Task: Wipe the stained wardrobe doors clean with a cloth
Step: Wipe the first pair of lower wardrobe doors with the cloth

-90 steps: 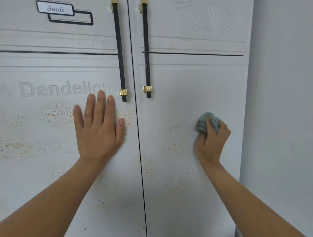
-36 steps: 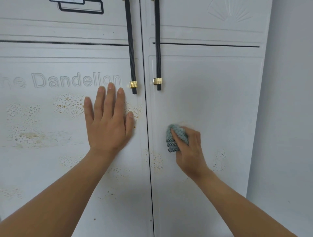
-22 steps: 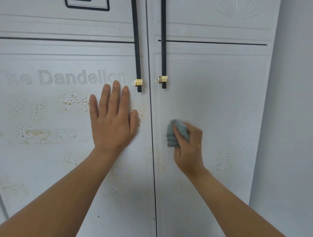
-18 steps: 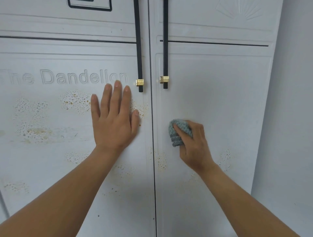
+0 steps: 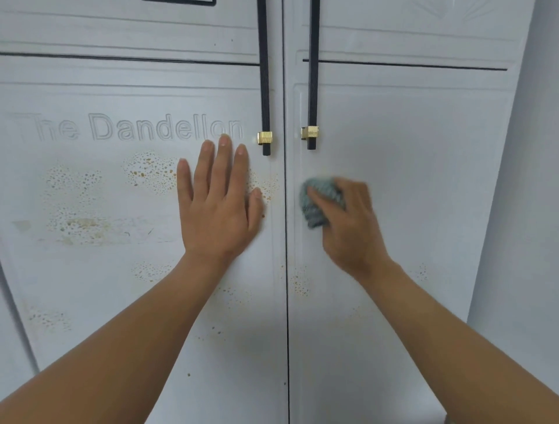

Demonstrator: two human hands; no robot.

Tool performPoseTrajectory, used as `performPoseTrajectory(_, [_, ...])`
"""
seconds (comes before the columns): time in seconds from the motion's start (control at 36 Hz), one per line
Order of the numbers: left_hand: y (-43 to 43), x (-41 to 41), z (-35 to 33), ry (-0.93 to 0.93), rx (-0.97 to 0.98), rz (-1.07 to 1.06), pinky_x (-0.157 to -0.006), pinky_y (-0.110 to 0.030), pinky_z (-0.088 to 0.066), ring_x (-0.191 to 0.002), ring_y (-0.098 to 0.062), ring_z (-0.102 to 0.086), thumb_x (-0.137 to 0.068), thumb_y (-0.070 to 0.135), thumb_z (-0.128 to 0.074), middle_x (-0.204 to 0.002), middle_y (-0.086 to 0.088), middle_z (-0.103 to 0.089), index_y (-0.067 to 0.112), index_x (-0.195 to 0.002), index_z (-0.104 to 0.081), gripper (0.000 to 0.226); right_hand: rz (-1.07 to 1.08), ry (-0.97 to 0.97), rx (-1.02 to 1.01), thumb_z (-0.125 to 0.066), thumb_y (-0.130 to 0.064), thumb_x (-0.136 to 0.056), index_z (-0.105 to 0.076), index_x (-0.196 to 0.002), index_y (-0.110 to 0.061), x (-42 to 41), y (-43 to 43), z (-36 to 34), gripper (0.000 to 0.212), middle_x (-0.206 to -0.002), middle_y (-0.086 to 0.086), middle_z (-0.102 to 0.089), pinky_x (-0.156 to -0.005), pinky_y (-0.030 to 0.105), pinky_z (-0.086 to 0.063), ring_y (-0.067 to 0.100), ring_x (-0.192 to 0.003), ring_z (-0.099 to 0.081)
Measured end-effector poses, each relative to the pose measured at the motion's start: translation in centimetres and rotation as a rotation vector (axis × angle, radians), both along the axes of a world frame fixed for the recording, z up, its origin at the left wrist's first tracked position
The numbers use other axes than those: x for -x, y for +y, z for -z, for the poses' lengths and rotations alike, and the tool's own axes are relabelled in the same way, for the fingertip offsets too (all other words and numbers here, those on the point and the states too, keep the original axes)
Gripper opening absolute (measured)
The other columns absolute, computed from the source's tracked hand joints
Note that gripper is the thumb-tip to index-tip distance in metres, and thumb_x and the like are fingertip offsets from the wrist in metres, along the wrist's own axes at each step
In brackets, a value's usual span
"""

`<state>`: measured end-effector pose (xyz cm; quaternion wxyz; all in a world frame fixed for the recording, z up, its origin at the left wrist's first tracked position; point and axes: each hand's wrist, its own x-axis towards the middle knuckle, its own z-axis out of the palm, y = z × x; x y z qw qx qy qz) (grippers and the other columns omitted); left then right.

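Entry: one line of raised, uncoloured lettering (image 5: pixel 136 128) on the left wardrobe door (image 5: pixel 90 272), set across the top of its lower panel. It reads "The Dandelion", with the "i" shaped much like an "l" and the opening "T" faint near the picture's left edge. The middle fingertip of the left hand (image 5: pixel 219 208) overlaps the lower edge of the closing letters. A black-framed plate (image 5: pixel 181 2) on the same door is cut off by the picture's top edge, so nothing on it can be read.
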<state>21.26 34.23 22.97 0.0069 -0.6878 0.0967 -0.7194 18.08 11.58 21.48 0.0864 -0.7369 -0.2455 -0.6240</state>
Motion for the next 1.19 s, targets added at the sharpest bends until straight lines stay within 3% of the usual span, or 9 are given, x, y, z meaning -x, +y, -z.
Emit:
performPoseTrajectory(0.11, [0.0,0.0,0.0,-0.01,-0.006,0.0,-0.124,-0.061,-0.023,-0.156,-0.033,-0.029,-0.104,0.038,-0.046,-0.167,-0.013,-0.036,0.012,-0.159,-0.043,0.061,-0.028,0.043,-0.057,-0.057,0.002,-0.089,-0.064,-0.131,-0.003,-0.4,-0.6,0.1,0.043,-0.128,0.016,-0.05,-0.091,0.043,-0.052,0.035,-0.112,-0.046])
performPoseTrajectory(0.19, [0.1,0.0,0.0,0.0,-0.007,-0.001,-0.125,-0.061,-0.023,-0.156,-0.034,-0.029,-0.105,0.039,-0.044,-0.167,-0.013,-0.036,0.012,-0.159,-0.042,0.061,-0.071,0.117,0.109,-0.055,-0.004,-0.094,-0.069,-0.126,-0.01,-0.8,-0.9,4.5,0.035,-0.129,0.01,-0.053,-0.087,0.046,-0.054,0.035,-0.113,-0.05])
performPoseTrajectory(0.33, [0.1,-0.1,-0.1,0.006,-0.005,0.001,-0.125,-0.061,-0.022,-0.156,-0.034,-0.03,-0.105,0.039,-0.042,-0.166,-0.013,-0.036,0.012,-0.159,-0.042,0.06,-0.055,0.146,0.443,-0.066,0.005,-0.071,-0.073,-0.111,-0.003,0.1,-1.5,6.9,0.042,-0.123,0.014,-0.053,-0.084,0.048,-0.053,0.034,-0.107,-0.051])
performPoseTrajectory(0.53, [0.1,0.0,0.0,-0.007,-0.002,-0.002,-0.124,-0.061,-0.024,-0.156,-0.034,-0.031,-0.105,0.039,-0.043,-0.166,-0.013,-0.037,0.012,-0.158,-0.043,0.06,-0.025,0.024,0.134,-0.056,0.003,-0.086,-0.068,-0.122,0.002,0.3,0.9,3.3,0.038,-0.123,0.012,-0.047,-0.087,0.039,-0.051,0.033,-0.106,-0.048])
performPoseTrajectory(0.64, [0.2,-0.1,0.0,-0.018,-0.004,-0.005,-0.123,-0.062,-0.025,-0.155,-0.034,-0.032,-0.104,0.038,-0.045,-0.165,-0.013,-0.039,0.012,-0.157,-0.045,0.059,-0.088,0.076,0.229,-0.066,-0.002,-0.088,-0.071,-0.117,0.0,-0.2,0.4,8.6,0.03,-0.123,0.012,-0.052,-0.085,0.039,-0.05,0.032,-0.103,-0.052])
performPoseTrajectory(0.75, [0.1,-0.2,0.0,-0.026,-0.004,-0.005,-0.123,-0.062,-0.027,-0.154,-0.034,-0.034,-0.104,0.038,-0.046,-0.164,-0.014,-0.04,0.011,-0.157,-0.046,0.059,-0.083,0.183,0.497,-0.07,-0.006,-0.084,-0.073,-0.102,-0.002,-0.3,-0.7,12.2,0.018,-0.121,0.015,-0.058,-0.084,0.046,-0.053,0.032,-0.105,-0.055])
performPoseTrajectory(0.94, [0.1,0.0,0.0,-0.023,-0.005,0.002,-0.124,-0.062,-0.025,-0.155,-0.035,-0.033,-0.104,0.037,-0.046,-0.165,-0.014,-0.039,0.012,-0.157,-0.045,0.059,-0.043,0.042,0.161,-0.061,0.005,-0.085,-0.07,-0.118,0.002,-0.1,0.4,7.7,0.034,-0.121,0.016,-0.053,-0.088,0.041,-0.052,0.035,-0.105,-0.051])
performPoseTrajectory(1.11, [0.1,-0.2,0.1,-0.028,-0.009,0.004,-0.123,-0.062,-0.026,-0.154,-0.034,-0.033,-0.104,0.037,-0.047,-0.165,-0.014,-0.039,0.012,-0.157,-0.046,0.059,-0.09,0.179,0.514,-0.068,-0.011,-0.088,-0.073,-0.107,-0.005,-0.1,-0.9,13.4,0.02,-0.126,0.012,-0.052,-0.088,0.046,-0.054,0.03,-0.111,-0.052])
performPoseTrajectory(1.19, [0.1,-0.2,0.1,-0.026,-0.004,0.002,-0.124,-0.062,-0.026,-0.155,-0.034,-0.033,-0.104,0.037,-0.047,-0.165,-0.013,-0.039,0.012,-0.157,-0.046,0.059,-0.14,0.221,0.428,-0.063,-0.002,-0.084,-0.07,-0.119,-0.006,1.0,-1.6,12.8,0.037,-0.126,0.013,-0.054,-0.093,0.04,-0.053,0.032,-0.11,-0.056])
